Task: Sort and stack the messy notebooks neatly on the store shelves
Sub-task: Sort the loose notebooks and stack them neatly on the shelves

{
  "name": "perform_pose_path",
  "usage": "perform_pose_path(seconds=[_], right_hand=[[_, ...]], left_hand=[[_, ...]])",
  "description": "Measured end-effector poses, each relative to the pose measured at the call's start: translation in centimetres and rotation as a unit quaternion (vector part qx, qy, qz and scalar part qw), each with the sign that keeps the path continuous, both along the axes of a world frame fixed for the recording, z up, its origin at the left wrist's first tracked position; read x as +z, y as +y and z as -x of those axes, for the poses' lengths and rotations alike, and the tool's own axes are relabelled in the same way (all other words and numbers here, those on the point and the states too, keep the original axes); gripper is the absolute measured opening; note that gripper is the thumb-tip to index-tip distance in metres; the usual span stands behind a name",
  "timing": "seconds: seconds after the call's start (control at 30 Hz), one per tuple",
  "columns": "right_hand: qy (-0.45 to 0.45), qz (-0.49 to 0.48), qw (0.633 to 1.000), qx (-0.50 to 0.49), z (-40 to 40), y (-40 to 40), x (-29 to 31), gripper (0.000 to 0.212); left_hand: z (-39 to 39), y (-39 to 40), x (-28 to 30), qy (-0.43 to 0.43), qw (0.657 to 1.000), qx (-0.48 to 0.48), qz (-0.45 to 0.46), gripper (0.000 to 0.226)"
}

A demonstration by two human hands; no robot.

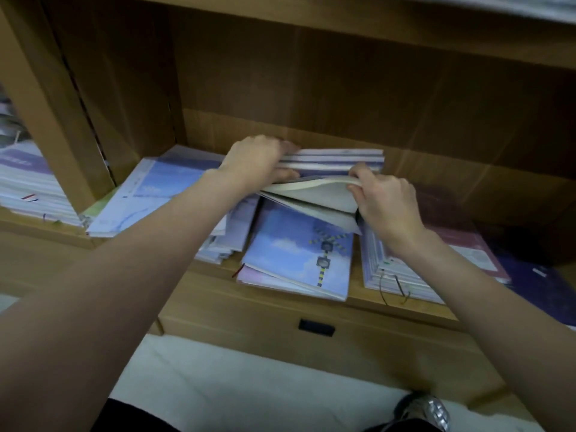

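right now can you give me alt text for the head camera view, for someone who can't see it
Two bare hands lift notebooks in a wooden shelf: the left hand grips a small bundle, the right hand pinches a bent open notebook. Below lie messy stacks, a sky-blue cover on top.

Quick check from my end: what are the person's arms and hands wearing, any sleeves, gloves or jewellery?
Nothing shows on them: both forearms are bare from the frame edge to the wrist, with no sleeves in view. The left hand and right hand have no gloves, and no rings, watch or bracelets are visible.
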State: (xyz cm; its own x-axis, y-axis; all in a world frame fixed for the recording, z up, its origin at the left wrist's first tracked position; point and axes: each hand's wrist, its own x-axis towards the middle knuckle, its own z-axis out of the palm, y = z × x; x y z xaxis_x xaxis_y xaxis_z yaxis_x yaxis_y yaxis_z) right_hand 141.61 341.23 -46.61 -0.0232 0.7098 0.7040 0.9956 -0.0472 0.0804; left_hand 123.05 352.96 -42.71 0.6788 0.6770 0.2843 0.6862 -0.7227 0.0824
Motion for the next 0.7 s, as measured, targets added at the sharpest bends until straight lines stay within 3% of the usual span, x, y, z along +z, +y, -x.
perform_pose_path(seconds=[0.13, 0.27, 0.4, 0.53, 0.6, 0.7], right_hand=[[-0.036, -0.008, 0.999, 0.004, -0.1, -1.3, -1.7, 0.021], [-0.126, 0.088, 0.988, 0.01, 0.8, -4.7, -6.5, 0.055], [-0.116, 0.115, 0.986, -0.019, 0.9, -5.2, -9.0, 0.071], [-0.044, 0.037, 0.998, 0.016, 0.3, -3.5, -5.1, 0.033], [-0.012, 0.011, 1.0, 0.008, 0.1, -2.9, -3.4, 0.016], [-0.003, -0.007, 1.0, -0.004, 0.0, -3.1, -3.0, 0.013]], left_hand=[[0.4, -0.8, -2.0, 0.025, 0.999, -0.029, -0.002, 0.061], [2.0, -3.7, -8.8, 0.108, 0.991, -0.058, -0.05, 0.063], [3.6, -4.4, -13.2, 0.025, 0.989, -0.1, -0.108, 0.06], [3.2, -3.9, -11.2, 0.052, 0.986, -0.06, -0.144, 0.088], [2.9, -3.6, -8.8, 0.019, 0.992, -0.057, -0.109, 0.074], [2.8, -2.9, -5.5, -0.018, 0.995, -0.029, -0.093, 0.055]])
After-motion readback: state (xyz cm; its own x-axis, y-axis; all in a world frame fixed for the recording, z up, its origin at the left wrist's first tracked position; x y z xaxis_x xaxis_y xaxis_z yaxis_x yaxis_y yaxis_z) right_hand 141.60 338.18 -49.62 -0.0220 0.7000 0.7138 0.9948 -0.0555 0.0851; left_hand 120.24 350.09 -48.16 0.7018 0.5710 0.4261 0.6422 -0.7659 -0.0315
